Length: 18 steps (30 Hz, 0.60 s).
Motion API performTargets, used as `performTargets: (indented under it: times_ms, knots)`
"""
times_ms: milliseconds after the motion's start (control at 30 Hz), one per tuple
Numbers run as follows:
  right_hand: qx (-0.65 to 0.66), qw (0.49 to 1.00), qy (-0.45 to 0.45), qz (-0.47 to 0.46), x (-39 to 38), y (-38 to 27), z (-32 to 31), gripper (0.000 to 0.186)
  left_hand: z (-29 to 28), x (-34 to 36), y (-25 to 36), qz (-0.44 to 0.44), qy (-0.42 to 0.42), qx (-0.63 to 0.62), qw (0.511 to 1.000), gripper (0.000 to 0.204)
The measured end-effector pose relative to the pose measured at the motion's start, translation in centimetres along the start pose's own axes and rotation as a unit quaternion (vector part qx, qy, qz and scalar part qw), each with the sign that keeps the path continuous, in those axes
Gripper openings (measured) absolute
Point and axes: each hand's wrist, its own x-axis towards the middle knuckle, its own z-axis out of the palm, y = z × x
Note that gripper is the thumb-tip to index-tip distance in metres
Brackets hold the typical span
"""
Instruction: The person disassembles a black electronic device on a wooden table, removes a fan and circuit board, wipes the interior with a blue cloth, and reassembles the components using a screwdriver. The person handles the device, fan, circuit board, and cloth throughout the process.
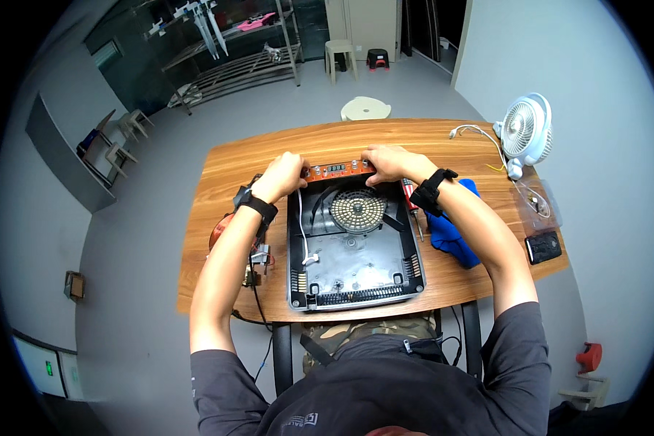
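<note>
A black plastic appliance housing (352, 261) lies open in front of me, with a round vent grille (357, 212) and a white cable (304, 232) inside. At its far edge, my left hand (286, 174) grips the left end of an orange circuit board (334, 172) with small buttons and a display. My right hand (391, 164) grips the board's right end, fingers bent over it.
On the wooden table (247, 145) are a copper coil with electronic parts (221, 234) at left, and a red-handled screwdriver (413, 209), blue cloth (447, 240), black pouch-like object (543, 248) and white fan (523, 129) at right. A white stool (365, 107) stands behind.
</note>
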Motion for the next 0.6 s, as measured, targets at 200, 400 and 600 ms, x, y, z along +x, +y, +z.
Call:
performTargets:
  times_ms: [200, 400, 600]
  knots:
    - [-0.018, 0.999, -0.015, -0.038, 1.8, -1.8, -2.9, 0.047, -4.1, -2.8, -0.3, -0.008, 0.021, 0.020, 1.000, 0.040]
    - [0.001, 0.990, 0.026, -0.138, 3.2, -4.1, -5.5, 0.052, -9.8, -4.9, -0.2, -0.025, -0.013, 0.062, 0.998, 0.041]
    - [-0.008, 0.989, -0.024, -0.145, 9.2, -10.1, -6.5, 0.048, -13.8, -7.7, -4.4, -0.083, -0.053, 0.075, 0.992, 0.040]
